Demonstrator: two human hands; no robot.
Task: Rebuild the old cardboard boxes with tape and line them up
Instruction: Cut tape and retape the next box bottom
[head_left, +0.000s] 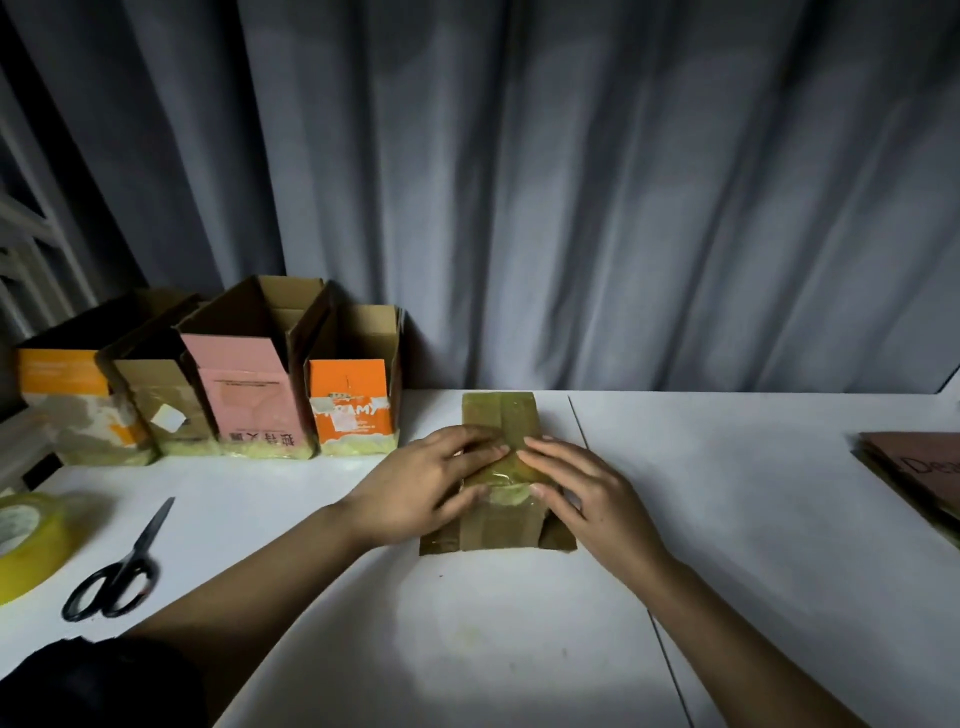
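Note:
A small brown cardboard box (500, 415) stands upside down in the middle of the white table (727, 493), its bottom flaps covered with glossy clear tape. My left hand (426, 483) lies flat on the box's left side, fingers straight and pressing the tape. My right hand (576, 488) presses the right side the same way, fingertips meeting the left hand's over the seam. Several rebuilt boxes stand in a row at the back left: a pink one (249, 384), an orange one (353, 400), a brown one (156, 395) and a yellow-orange one (72, 395).
A roll of clear yellowish tape (26, 545) lies at the left edge, with black scissors (119, 566) beside it. Flattened cardboard (919, 473) is stacked at the right edge. A grey curtain (571, 182) hangs behind the table.

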